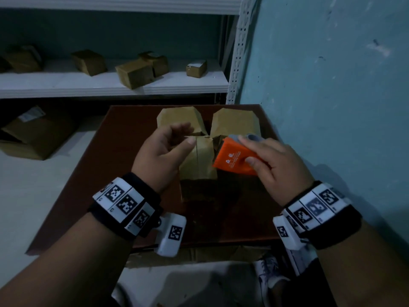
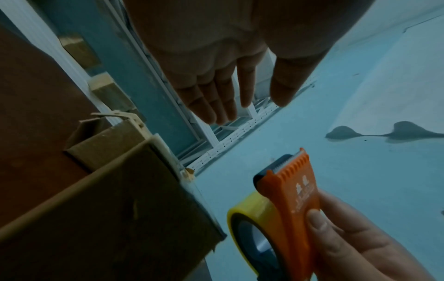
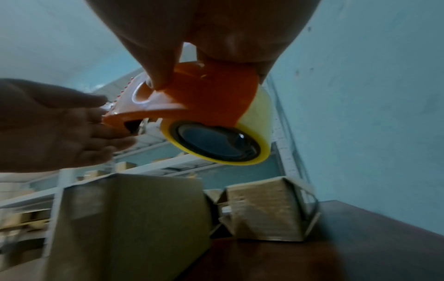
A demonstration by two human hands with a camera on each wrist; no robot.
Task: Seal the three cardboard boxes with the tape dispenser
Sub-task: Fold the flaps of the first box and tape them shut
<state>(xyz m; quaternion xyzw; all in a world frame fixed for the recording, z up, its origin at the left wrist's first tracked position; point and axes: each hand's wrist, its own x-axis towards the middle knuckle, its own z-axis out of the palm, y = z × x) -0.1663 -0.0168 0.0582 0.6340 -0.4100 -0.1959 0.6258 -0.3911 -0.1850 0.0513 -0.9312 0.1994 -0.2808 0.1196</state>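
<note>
Three boxes sit on the surface; tape dispenser [image 1: 235, 157] is gripped by right hand [image 1: 274, 165], left hand [image 1: 164, 149] loose, empty. Tape end likely needs pulling onto near box [image 1: 199, 161] seam next.

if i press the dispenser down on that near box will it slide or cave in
The near box probably slides easily: it is small plain cardboard on a smooth table, and the left hand is not on it. Its top flaps meet at an untaped seam, so they may dip. The right hand grips the dispenser.

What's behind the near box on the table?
Two more cardboard boxes stand side by side behind the near box, their flaps folded over. The left hand and the tape dispenser hide their near edges.
</note>
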